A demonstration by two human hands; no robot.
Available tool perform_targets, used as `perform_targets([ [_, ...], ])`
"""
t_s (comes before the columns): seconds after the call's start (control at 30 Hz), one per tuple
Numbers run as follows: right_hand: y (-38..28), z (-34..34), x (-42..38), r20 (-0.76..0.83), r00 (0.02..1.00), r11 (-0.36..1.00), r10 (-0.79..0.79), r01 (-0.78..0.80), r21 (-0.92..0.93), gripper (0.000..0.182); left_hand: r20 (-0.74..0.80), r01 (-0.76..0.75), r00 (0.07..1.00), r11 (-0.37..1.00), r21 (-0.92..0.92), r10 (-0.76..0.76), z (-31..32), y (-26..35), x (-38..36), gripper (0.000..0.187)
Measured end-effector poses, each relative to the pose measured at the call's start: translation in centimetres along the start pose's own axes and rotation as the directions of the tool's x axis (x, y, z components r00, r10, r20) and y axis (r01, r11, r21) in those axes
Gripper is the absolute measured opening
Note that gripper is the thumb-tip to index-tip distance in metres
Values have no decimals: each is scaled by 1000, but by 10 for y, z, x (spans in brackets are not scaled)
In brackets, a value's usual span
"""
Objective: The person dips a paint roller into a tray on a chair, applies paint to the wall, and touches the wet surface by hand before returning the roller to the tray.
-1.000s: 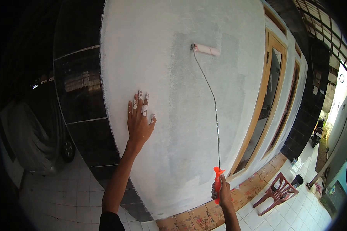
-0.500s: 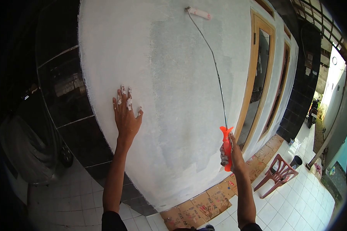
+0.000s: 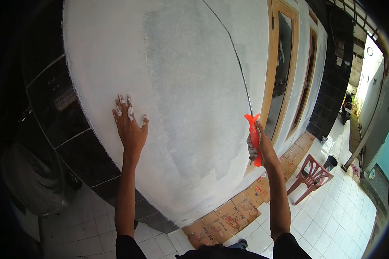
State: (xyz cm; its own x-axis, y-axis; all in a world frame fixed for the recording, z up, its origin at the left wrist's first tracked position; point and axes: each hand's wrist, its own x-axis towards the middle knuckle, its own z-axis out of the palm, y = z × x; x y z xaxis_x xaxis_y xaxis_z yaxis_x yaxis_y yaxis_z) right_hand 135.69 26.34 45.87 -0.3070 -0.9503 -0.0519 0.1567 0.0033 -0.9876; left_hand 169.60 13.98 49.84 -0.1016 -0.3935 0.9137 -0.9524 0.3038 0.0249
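My right hand (image 3: 260, 144) is closed round the orange handle of a paint roller (image 3: 254, 138). From the handle a long thin metal rod runs up along the wall and leaves the top of the view, so the roller head is hidden. With fingers spread, my left hand (image 3: 131, 123) lies against the wall (image 3: 190, 103) near its left edge. White paint coats the fingertips of my left hand, and the right fingers are smeared too. The wall is pale, with a greyer patch down its middle.
Black tiles (image 3: 73, 112) border the wall on the left. A wooden-framed window (image 3: 270, 64) stands to the right. Flattened cardboard (image 3: 224, 222) covers the floor along the wall's foot. On the white floor tiles are a reddish plastic chair (image 3: 310, 179) and a dark bucket (image 3: 330, 162).
My right hand has risen with the roller, whose head has gone out of view at the top. The whole view has shifted somewhat; my left hand stays spread on the wall.
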Motion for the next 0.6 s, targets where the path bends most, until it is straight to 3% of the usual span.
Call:
perform_targets([
  [0.17, 44, -13, 0, -24, 1000, 1000, 1, -2, -15, 61, 22, -7, 1000, 1000, 30, 6, 6, 5, -10, 75],
  [0.33, 166, -50, -24, -28, 991, 990, 134, -133, 37, 57, 56, -3, 998, 999, 52, 0, 14, 9, -29, 72],
  [0.43, 235, -80, -48, -64, 986, 986, 155, -159, -59, 56, 73, 13, 997, 998, 67, -18, 20, 15, -42, 71],
  [0.5, 284, -103, -62, -151, 972, 945, 178, -212, -248, 56, 108, 8, 994, 997, 83, -17, 29, 16, -52, 71],
  [0.53, 301, -111, -68, -151, 978, 946, 141, -178, -270, 56, 99, 23, 995, 997, 79, -31, 30, 21, -55, 72],
  [0.6, 317, -124, -87, -147, 964, 948, 221, -248, -199, 55, 106, 37, 993, 997, 72, -44, 34, 29, -63, 72],
])
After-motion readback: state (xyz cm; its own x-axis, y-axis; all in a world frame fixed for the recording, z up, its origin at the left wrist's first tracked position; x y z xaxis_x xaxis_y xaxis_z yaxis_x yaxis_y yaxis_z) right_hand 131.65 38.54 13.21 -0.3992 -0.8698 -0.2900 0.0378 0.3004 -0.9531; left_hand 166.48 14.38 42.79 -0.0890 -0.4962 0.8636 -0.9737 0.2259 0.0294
